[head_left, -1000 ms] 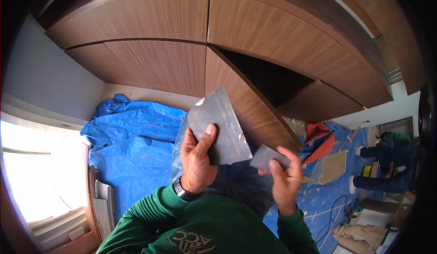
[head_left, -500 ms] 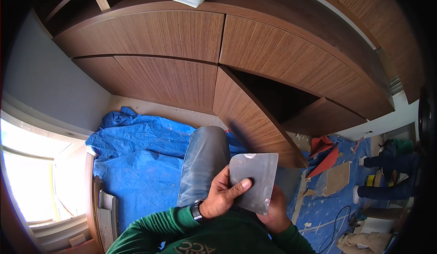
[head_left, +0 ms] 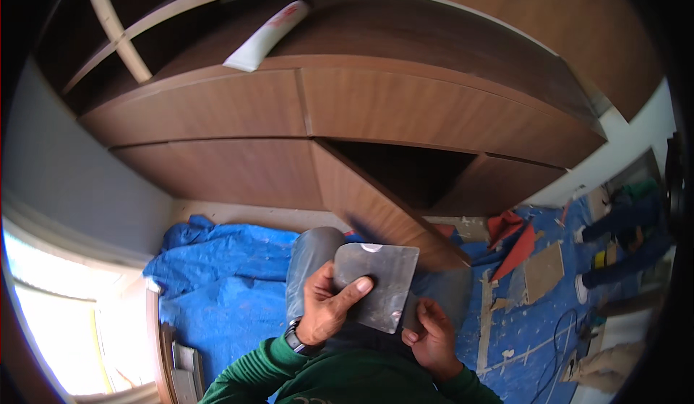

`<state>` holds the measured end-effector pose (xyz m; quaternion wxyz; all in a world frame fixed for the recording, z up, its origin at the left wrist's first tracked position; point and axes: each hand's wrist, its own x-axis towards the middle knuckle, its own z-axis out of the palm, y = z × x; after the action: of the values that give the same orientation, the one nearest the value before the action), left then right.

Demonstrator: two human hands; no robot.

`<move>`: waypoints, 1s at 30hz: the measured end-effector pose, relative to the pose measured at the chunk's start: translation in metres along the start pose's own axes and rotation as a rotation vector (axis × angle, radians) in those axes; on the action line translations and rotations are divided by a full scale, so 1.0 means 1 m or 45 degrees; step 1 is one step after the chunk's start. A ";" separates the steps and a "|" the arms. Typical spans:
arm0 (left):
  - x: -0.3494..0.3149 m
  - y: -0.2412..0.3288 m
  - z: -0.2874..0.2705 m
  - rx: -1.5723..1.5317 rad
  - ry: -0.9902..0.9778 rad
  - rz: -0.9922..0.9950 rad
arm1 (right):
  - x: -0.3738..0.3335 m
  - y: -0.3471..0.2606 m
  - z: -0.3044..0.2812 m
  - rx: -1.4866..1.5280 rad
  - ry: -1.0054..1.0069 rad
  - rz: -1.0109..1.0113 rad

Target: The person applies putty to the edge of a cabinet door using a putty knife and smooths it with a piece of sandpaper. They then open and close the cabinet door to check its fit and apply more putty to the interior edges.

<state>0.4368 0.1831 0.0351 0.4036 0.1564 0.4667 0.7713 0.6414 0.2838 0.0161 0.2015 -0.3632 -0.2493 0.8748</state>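
Observation:
A thin grey rectangular plate (head_left: 387, 281) with rounded corners and pale smears is in my left hand (head_left: 325, 306), thumb across its face and fingers behind. To the right of its lower edge, my right hand (head_left: 434, 337) has curled fingers round a small dark flat piece (head_left: 412, 316), whose kind I cannot make out. Both hands are over my lap, in front of a wood-grain cabinet (head_left: 238, 172). One lower door (head_left: 383, 201) of the cabinet hangs open toward my knees, with a dark inside behind it.
A white tube (head_left: 266, 36) lies on the cabinet top. Blue sheeting (head_left: 224, 259) covers the floor. Red material (head_left: 510, 237) and a cardboard piece (head_left: 543, 272) lie at the right. Another person's legs (head_left: 625, 219) show at the far right; a bright window (head_left: 65, 324) is on the left.
The view has tilted up, showing the whole tube on the cabinet top. My right hand has come out from behind the plate to its right, showing the dark piece.

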 end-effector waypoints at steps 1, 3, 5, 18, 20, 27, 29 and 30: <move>0.000 0.001 -0.001 0.053 -0.010 0.035 | 0.000 -0.001 -0.002 0.002 -0.013 -0.013; 0.007 0.010 0.004 0.145 -0.032 0.077 | -0.002 -0.003 -0.005 0.019 -0.031 -0.052; 0.019 0.030 0.018 0.248 -0.007 0.190 | -0.003 -0.006 -0.008 0.058 -0.059 -0.064; 0.180 0.143 0.147 1.519 -0.340 0.930 | -0.026 -0.028 -0.042 0.016 -0.027 -0.329; 0.214 0.156 0.170 1.641 -0.317 1.008 | -0.024 -0.032 -0.052 -0.032 -0.068 -0.436; 0.293 0.154 0.226 1.334 -0.607 0.553 | -0.010 -0.054 -0.093 0.201 -0.110 -0.531; 0.300 0.151 0.233 1.558 -0.515 0.482 | 0.001 -0.066 -0.107 0.289 -0.088 -0.611; 0.304 0.154 0.233 1.716 -0.476 0.460 | 0.009 -0.075 -0.114 0.308 -0.106 -0.654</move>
<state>0.3171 0.5182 0.2445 0.1587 0.5753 0.7310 0.3308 0.7325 0.3811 -0.0149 0.4479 -0.2253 -0.2349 0.8327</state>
